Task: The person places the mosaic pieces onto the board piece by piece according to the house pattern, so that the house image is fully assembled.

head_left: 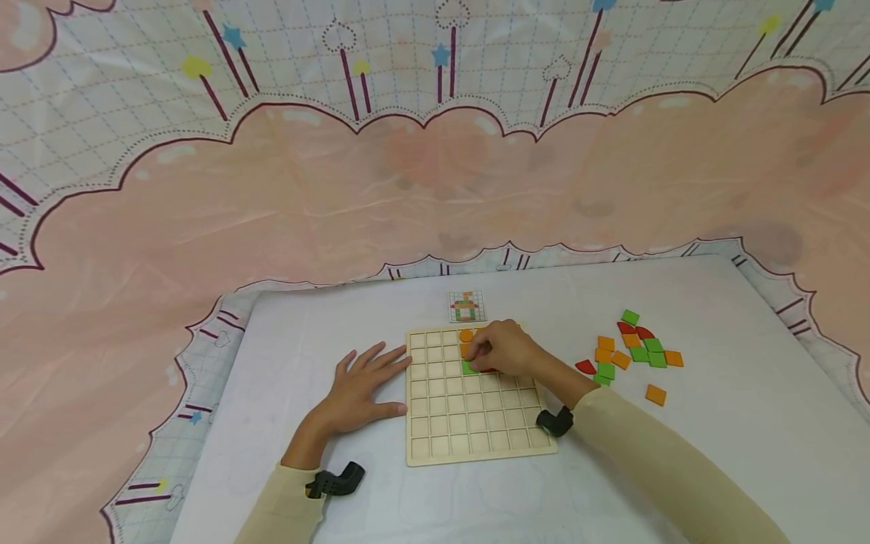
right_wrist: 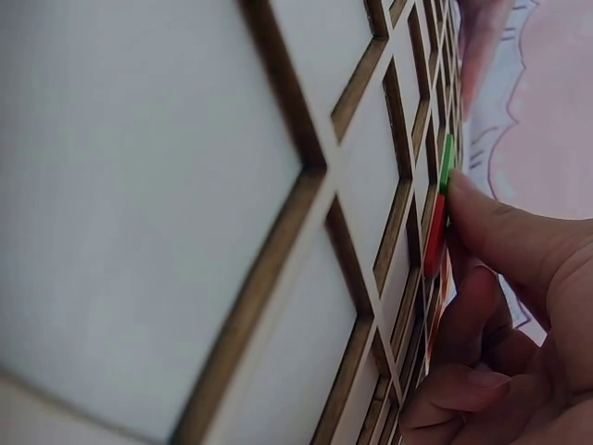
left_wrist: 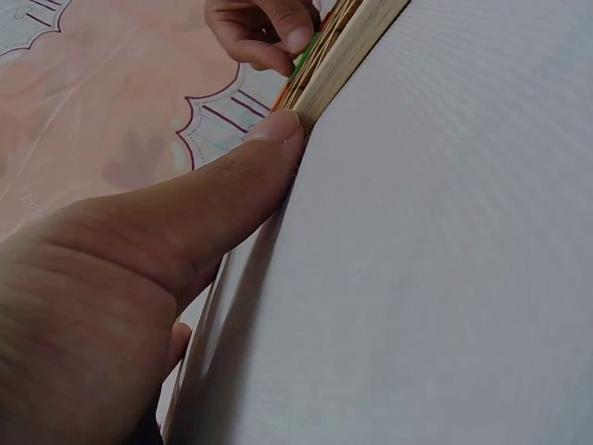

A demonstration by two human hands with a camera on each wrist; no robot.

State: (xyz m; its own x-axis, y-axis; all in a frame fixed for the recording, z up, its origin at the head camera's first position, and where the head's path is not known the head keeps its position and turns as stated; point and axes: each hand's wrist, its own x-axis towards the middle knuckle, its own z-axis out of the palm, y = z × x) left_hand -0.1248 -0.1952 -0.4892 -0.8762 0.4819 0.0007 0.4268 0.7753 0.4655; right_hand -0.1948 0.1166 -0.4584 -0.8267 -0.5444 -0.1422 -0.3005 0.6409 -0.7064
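A pale wooden grid board (head_left: 455, 423) lies on the white table. My left hand (head_left: 363, 389) rests flat with fingers spread at its left edge; in the left wrist view the thumb (left_wrist: 232, 190) touches the board's side. Over the board's upper part, my right hand (head_left: 506, 347) has curled fingers at a green square tile (head_left: 469, 367), seemingly pinching it; the fingertips partly hide the contact. Beside that tile is a red piece (right_wrist: 434, 236), close under the right thumb (right_wrist: 491, 218). An orange round piece (head_left: 465, 335) and an orange tile (head_left: 465, 350) sit in cells above.
A small pattern card (head_left: 467, 307) lies beyond the board. To the right are scattered loose pieces: green tiles (head_left: 656, 360), orange tiles (head_left: 655, 394) and red curved pieces (head_left: 585, 367). A cartoon-printed cloth (head_left: 435, 196) spreads behind the table.
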